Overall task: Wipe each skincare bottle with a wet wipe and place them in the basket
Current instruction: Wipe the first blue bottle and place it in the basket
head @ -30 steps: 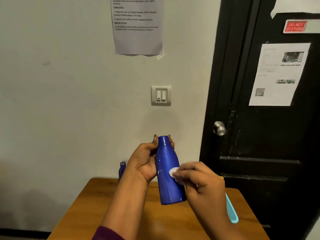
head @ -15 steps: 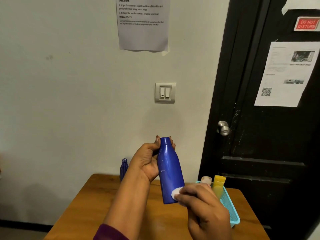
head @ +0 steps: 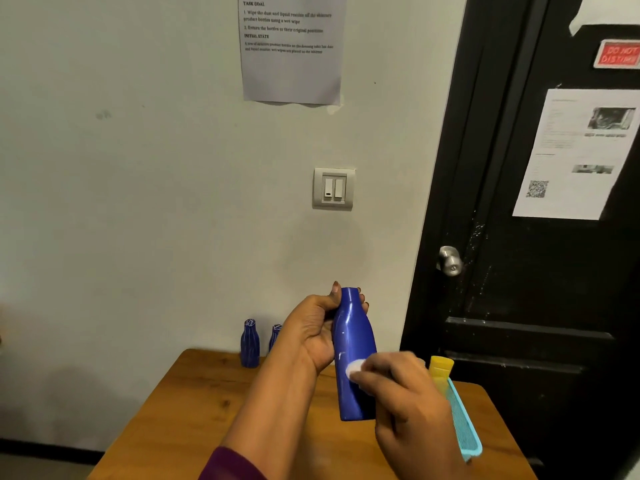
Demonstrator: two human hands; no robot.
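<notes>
The left hand (head: 317,336) is gripping the blue bottle (head: 355,355) around its neck, holding it upright above the wooden surface (head: 214,403). The right hand (head: 408,403) is pinching the white wet wipe (head: 354,368) and pressing it on the bottle's lower body. Just right of this hand, the turquoise basket (head: 465,431) is holding a yellow bottle (head: 440,367), and two small blue bottles (head: 250,342) are standing behind the left wrist.

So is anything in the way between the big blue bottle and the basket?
Only the person's own right hand, which presses the wipe on the big blue bottle and covers part of the basket. A yellow bottle already stands at the basket's far end.
</notes>
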